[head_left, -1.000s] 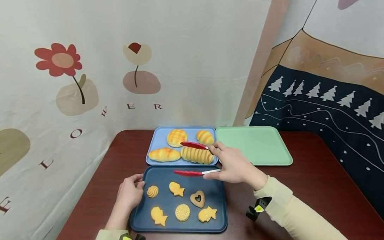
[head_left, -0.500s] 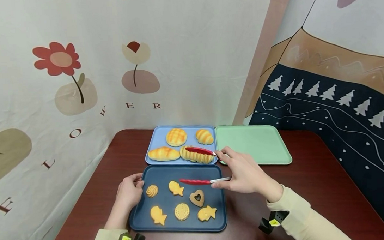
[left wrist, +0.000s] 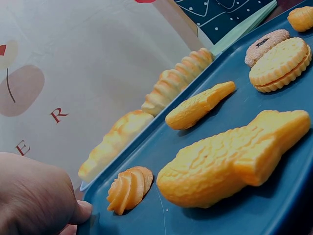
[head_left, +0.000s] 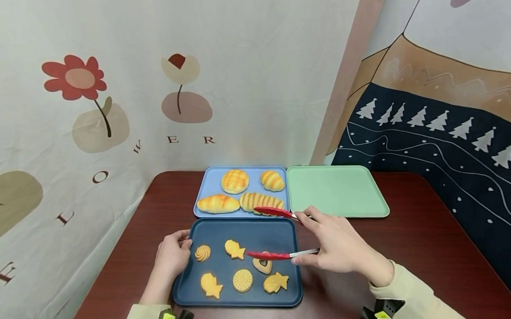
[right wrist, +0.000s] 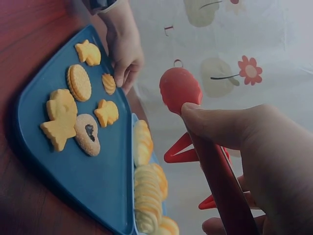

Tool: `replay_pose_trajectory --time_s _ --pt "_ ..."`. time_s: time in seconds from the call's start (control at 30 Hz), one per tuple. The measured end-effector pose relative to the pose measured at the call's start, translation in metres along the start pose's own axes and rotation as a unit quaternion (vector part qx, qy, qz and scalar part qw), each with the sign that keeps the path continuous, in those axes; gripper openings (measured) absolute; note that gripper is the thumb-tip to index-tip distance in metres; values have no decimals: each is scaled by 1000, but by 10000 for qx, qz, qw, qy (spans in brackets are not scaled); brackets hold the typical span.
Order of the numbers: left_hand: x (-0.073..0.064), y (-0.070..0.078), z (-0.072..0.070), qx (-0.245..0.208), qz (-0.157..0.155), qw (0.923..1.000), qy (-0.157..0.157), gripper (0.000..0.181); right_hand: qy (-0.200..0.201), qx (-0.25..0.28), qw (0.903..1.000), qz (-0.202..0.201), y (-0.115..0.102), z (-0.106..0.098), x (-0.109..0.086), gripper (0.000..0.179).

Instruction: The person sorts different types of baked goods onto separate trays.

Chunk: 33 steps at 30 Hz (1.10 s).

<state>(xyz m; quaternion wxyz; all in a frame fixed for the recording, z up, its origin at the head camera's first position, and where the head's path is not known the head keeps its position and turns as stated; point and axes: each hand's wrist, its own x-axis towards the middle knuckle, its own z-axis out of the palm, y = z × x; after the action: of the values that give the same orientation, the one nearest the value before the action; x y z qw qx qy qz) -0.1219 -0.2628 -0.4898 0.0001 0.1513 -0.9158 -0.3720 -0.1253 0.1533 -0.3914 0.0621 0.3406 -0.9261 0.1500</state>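
My left hand (head_left: 172,254) grips the left rim of the dark blue tray (head_left: 211,232), its thumb on the edge in the left wrist view. The right hand (head_left: 340,241) holds red-tipped tongs (head_left: 270,256) with their arms spread apart and nothing between them. One tip overlaps the heart cookie (head_left: 262,267) in the head view; the other overlaps the ridged bread roll (head_left: 257,200). Also on the dark tray lie a swirl cookie (head_left: 202,253), a round cookie (head_left: 243,281) and three fish-shaped cookies, one (head_left: 276,283) near the right front corner.
Behind the dark tray, a light blue tray (head_left: 210,182) bears several breads, among them a round bun (head_left: 235,181), a small croissant (head_left: 272,181) and a long loaf (head_left: 218,204). A green tray (head_left: 337,192) adjoins it on the right. Printed cloth (head_left: 257,84) hangs behind the table.
My right hand has moved the spread tongs toward me and to the right, from over the breads toward the heart cookie. The left hand stays on the tray rim.
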Motion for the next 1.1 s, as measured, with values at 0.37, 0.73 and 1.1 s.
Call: replay_pose_trajectory --time_s 0.37,0.73,1.1 --pt "-2 1 0 26 -110 9999 -29 37 -231 110 9995 160 0 7 -29 95" --pt "-1 -1 1 34 -116 9999 -37 38 -422 276 9987 42 6 26 -50 91" --pt "0 1 1 26 -90 10000 -30 37 -670 338 9972 35 8 35 -60 84"
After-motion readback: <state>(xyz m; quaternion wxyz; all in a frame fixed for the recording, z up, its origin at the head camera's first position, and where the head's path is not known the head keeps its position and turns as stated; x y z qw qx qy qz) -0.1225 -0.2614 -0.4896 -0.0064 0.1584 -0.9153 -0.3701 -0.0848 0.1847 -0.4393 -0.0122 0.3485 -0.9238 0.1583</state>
